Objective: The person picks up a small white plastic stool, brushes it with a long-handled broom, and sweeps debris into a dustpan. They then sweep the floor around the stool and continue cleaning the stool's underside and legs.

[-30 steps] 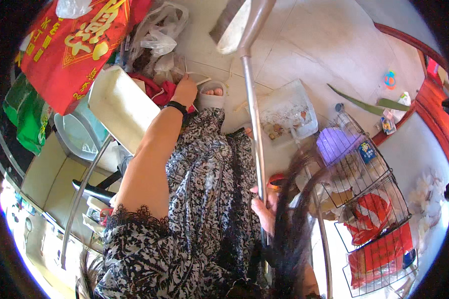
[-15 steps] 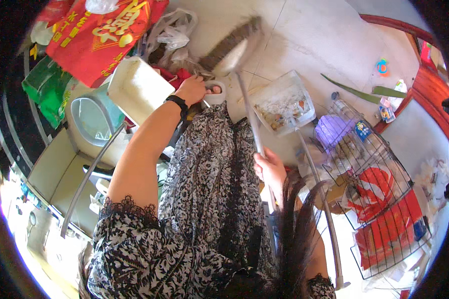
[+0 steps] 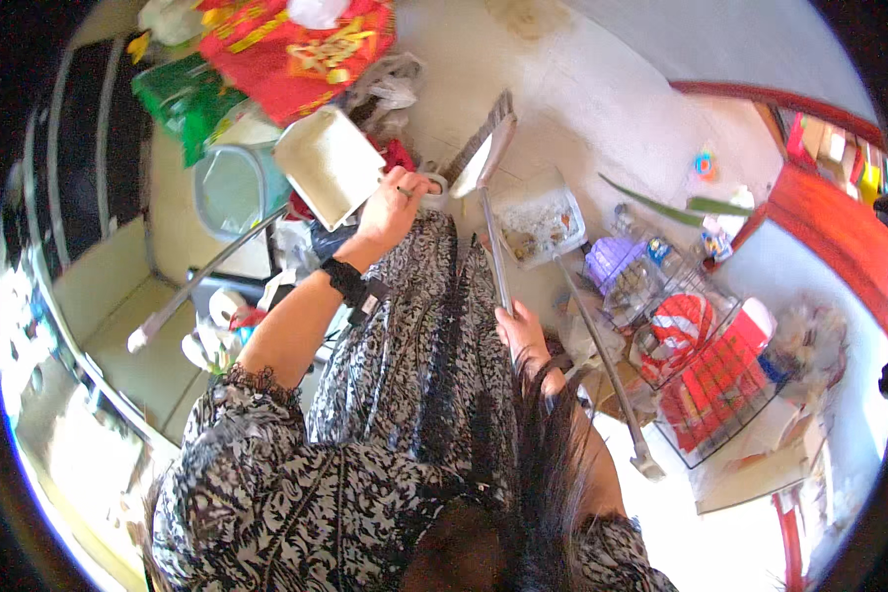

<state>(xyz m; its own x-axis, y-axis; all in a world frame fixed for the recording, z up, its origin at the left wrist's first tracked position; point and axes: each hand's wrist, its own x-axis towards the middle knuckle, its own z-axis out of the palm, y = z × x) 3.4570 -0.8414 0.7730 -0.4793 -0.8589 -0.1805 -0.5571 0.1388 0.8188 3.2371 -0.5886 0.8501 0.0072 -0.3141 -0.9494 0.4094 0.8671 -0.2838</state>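
My right hand (image 3: 525, 335) is closed around the long grey handle of a broom (image 3: 493, 232). The broom's pale head and dark bristles rest beyond the hem of my patterned dress. My left hand (image 3: 393, 207), a dark band on its wrist, is low beside my slippered foot (image 3: 434, 192), its fingers bent and fingertips hidden. Close by it, a cream open pan (image 3: 321, 168) is tilted; whether the hand touches it I cannot tell. Right of the broom lies a translucent dustpan (image 3: 516, 202) with scattered debris inside. A long metal handle (image 3: 599, 365) runs from it toward me.
To the left are a pale-blue bin (image 3: 229, 192), a green bag (image 3: 183, 99) and a red bag (image 3: 296, 54). At right a black wire rack (image 3: 715, 405) holds packages, beside a purple bag (image 3: 612, 261). Long green leaves (image 3: 651, 205) and a small blue-orange item (image 3: 703, 164) lie on the floor.
The whole view has turned, shifting the bags rightward in the picture. The broom head, blurred by motion before, is nearer the dustpan. My left hand has drawn slightly back from the foot.
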